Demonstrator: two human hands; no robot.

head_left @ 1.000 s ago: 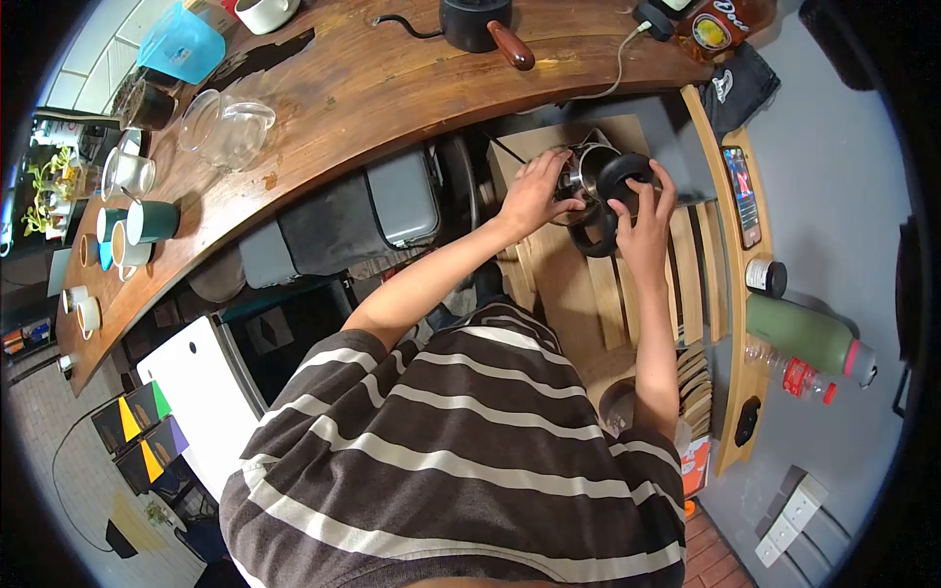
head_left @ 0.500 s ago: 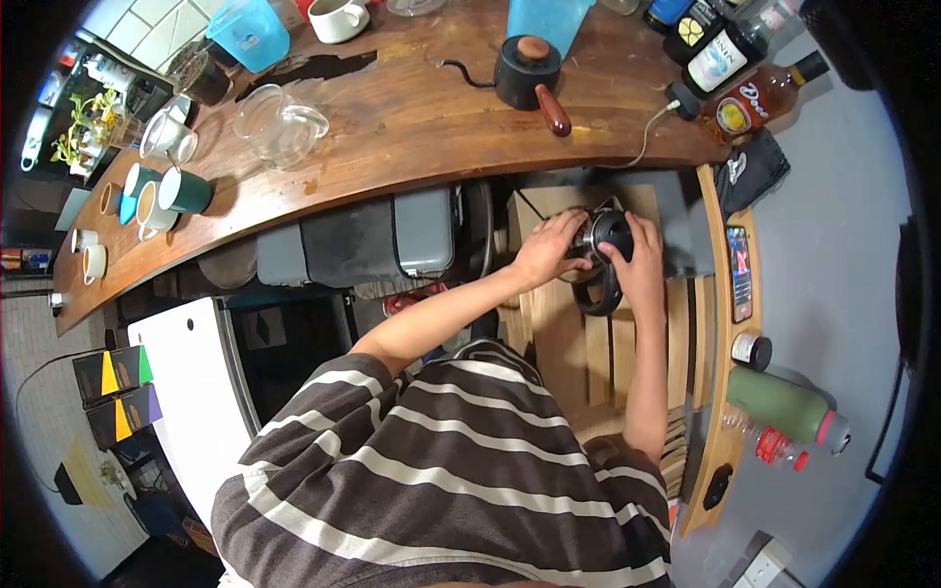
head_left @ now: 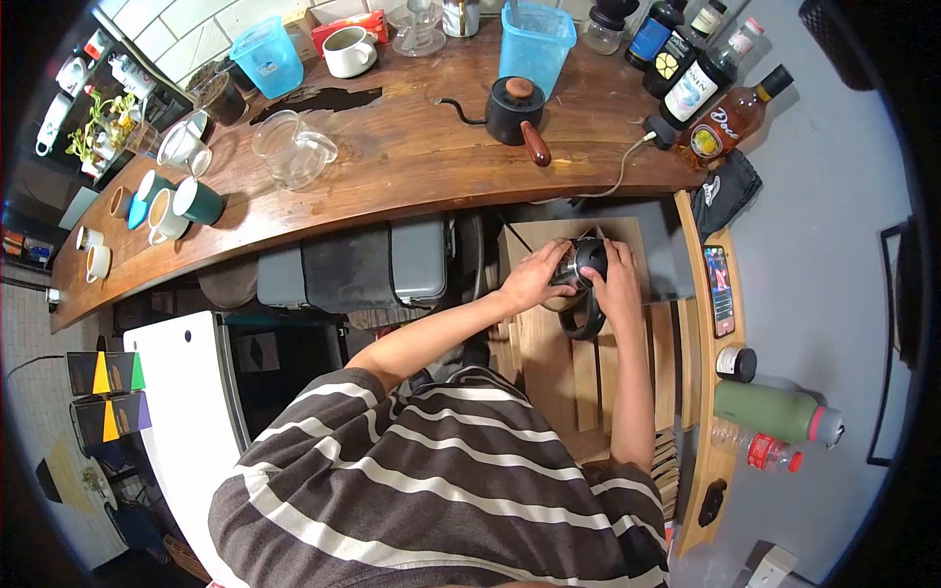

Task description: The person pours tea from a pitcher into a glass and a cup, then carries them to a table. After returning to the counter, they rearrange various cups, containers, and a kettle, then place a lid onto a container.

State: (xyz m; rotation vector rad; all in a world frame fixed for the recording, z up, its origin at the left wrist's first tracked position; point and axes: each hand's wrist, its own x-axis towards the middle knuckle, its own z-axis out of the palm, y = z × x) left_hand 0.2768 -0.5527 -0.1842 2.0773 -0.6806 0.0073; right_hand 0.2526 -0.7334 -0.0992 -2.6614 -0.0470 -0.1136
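Note:
A glass pot with a black lid and black handle (head_left: 585,316) is held between my two hands over a wooden slatted surface (head_left: 559,367). My left hand (head_left: 536,276) wraps round the glass side on the left, fingers on it. My right hand (head_left: 616,281) grips the right side of the black lid (head_left: 591,257). The handle points down toward my body. Behind the pot is a brown cardboard-like panel (head_left: 627,231); the pot's underside is hidden.
On the wooden counter (head_left: 412,162) stand a black kettle (head_left: 512,113), a glass pitcher (head_left: 292,157), blue containers (head_left: 534,49), cups and syrup bottles (head_left: 725,122). A ledge at the right holds a phone (head_left: 720,291) and a green bottle (head_left: 769,410).
The view has tilted so more of the counter's back shows. Both hands stay on the pot, which appears slightly more to the left and lower.

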